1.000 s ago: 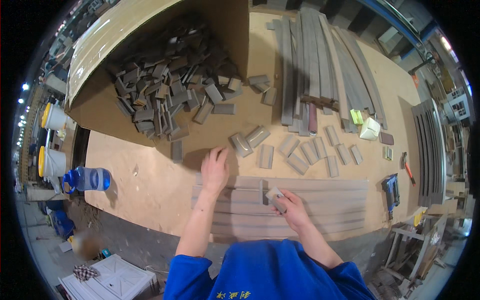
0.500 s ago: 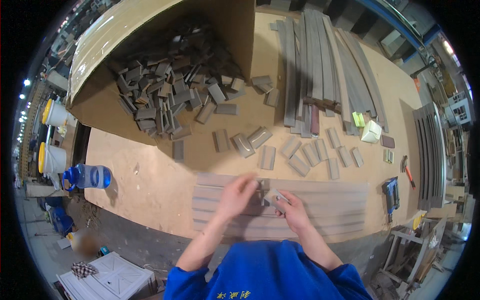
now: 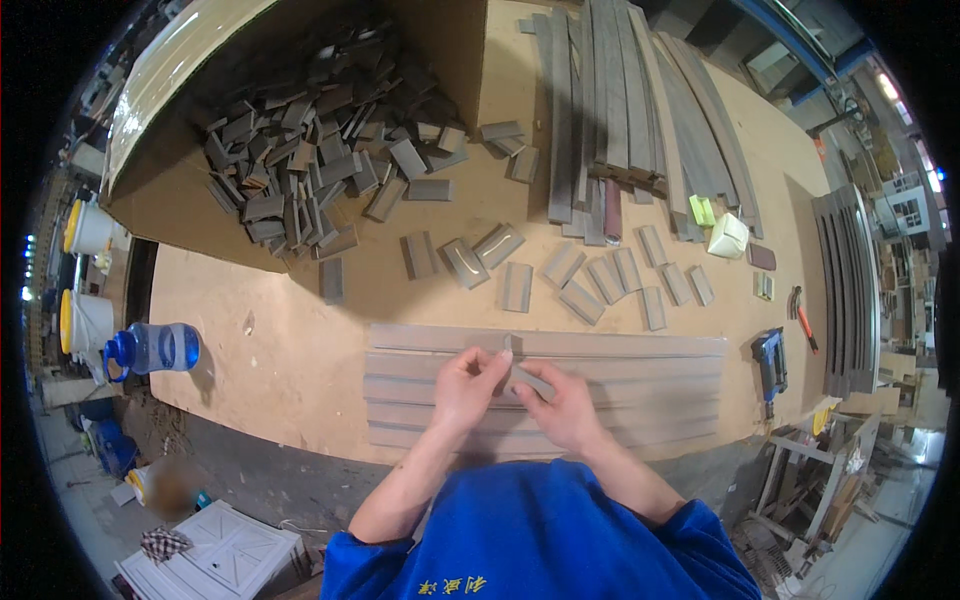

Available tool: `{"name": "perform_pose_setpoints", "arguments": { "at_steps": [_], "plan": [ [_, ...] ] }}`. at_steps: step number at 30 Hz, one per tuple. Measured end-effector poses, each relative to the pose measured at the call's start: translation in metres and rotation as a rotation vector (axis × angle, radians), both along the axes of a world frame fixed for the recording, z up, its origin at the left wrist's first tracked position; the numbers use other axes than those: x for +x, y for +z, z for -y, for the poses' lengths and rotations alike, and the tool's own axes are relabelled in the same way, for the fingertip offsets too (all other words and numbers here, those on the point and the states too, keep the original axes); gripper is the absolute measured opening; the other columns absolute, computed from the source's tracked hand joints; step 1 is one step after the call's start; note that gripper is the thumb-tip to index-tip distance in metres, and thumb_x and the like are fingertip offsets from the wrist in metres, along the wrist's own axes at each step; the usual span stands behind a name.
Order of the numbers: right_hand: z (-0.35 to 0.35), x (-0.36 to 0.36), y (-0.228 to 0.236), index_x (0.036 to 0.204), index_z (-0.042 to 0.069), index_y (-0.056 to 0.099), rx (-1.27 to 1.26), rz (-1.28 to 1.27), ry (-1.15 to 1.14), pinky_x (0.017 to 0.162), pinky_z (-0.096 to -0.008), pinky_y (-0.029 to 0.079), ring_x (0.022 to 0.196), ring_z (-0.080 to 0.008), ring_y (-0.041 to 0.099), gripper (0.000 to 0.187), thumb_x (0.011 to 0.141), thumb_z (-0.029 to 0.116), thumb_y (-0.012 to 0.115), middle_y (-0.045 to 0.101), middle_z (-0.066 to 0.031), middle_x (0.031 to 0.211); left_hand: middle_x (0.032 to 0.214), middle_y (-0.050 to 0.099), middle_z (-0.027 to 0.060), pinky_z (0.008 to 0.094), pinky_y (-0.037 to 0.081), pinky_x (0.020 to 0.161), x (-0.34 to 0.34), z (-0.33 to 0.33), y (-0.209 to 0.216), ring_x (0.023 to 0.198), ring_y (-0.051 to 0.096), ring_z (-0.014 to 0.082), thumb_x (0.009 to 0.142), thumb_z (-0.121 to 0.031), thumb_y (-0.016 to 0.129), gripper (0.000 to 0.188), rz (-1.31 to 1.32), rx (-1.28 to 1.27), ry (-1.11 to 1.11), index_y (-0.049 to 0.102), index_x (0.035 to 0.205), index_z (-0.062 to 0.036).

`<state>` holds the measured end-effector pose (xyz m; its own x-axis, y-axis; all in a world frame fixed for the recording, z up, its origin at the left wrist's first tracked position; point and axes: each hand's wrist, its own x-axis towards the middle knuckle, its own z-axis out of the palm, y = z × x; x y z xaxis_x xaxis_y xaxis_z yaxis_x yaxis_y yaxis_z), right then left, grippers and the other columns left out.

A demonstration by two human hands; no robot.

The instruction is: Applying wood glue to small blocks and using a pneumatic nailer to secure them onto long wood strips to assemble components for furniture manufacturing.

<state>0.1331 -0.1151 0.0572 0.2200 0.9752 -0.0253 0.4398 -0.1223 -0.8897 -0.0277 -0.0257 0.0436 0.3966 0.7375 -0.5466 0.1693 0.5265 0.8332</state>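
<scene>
Over the row of long grey wooden strips [image 3: 640, 375] at the front of the bench, my two hands come close together. My left hand [image 3: 466, 392] is closed, thumb and fingers pinching a small grey piece [image 3: 508, 343] that sticks up past the fingertips; its full shape is hidden. In my right hand [image 3: 566, 408] a small grey wooden block [image 3: 531, 380] is gripped between thumb and fingers, tilted toward the left hand. Whether the two pieces touch, I cannot tell. Beyond the strips several loose grey blocks [image 3: 517, 288] lie scattered.
A large cardboard box [image 3: 480, 75] on its side spills many grey blocks at the far left. Long strips [image 3: 610, 110] are stacked at the back. A blue nail gun [image 3: 770, 362] and red-handled pliers [image 3: 805, 325] lie right; a blue water bottle [image 3: 165, 347] stands left.
My left hand has lowered slightly and now pinches the small piece. My right hand has moved left with its block and turned it, so both hands are nearer each other. The whole view has shifted slightly.
</scene>
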Motion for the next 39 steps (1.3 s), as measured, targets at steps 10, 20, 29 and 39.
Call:
{"name": "perform_pose_setpoints", "arguments": {
  "at_steps": [10, 20, 29, 39],
  "plan": [
    [-0.005, 0.011, 0.010, 0.130, 0.002, 0.066, -0.369, -0.594, -0.286, 0.060, -0.0244, 0.049, 0.067, -0.0063, 0.058, 0.029, 0.103, 0.014, 0.070, 0.068, 0.0001, 0.088, 0.103, 0.072, 0.0070, 0.0290, 0.057, 0.085, -0.007, 0.014, -0.007, 0.095, 0.070, 0.0143, 0.104, -0.006, 0.066, 0.029, 0.350, -0.150, 0.084, 0.065, 0.131, 0.0033],
    [-0.013, 0.013, -0.027, 0.129, 0.003, 0.067, -0.268, -0.247, -0.098, 0.072, -0.0308, 0.056, 0.080, -0.0138, 0.067, 0.034, 0.100, 0.018, 0.072, 0.073, -0.0045, 0.097, 0.101, 0.071, 0.0020, 0.0277, 0.055, 0.081, -0.041, 0.005, -0.032, 0.088, 0.067, 0.0103, 0.102, -0.011, 0.071, 0.014, 0.025, -0.052, 0.121, 0.070, 0.112, -0.0017],
    [-0.037, 0.010, -0.043, 0.142, 0.011, 0.059, -0.370, 0.141, -0.067, 0.077, -0.0419, 0.058, 0.084, -0.0291, 0.072, 0.052, 0.094, 0.027, 0.072, 0.072, -0.0106, 0.089, 0.094, 0.070, 0.0074, 0.0311, 0.058, 0.082, -0.090, -0.073, -0.043, 0.087, 0.068, 0.0148, 0.101, -0.008, 0.068, 0.031, -0.010, 0.192, 0.443, 0.060, 0.129, 0.0019],
    [0.003, 0.051, -0.038, 0.164, 0.012, 0.039, -0.392, -1.199, -0.329, 0.077, -0.0319, 0.050, 0.090, -0.0151, 0.060, 0.066, 0.098, 0.004, 0.048, 0.062, -0.0064, 0.132, 0.118, 0.073, 0.0191, 0.0441, 0.055, 0.097, -0.091, -0.136, -0.056, 0.107, 0.070, 0.0370, 0.096, -0.020, 0.074, 0.033, -0.677, 0.819, 0.042, 0.071, 0.124, -0.0024]
  ]
}}
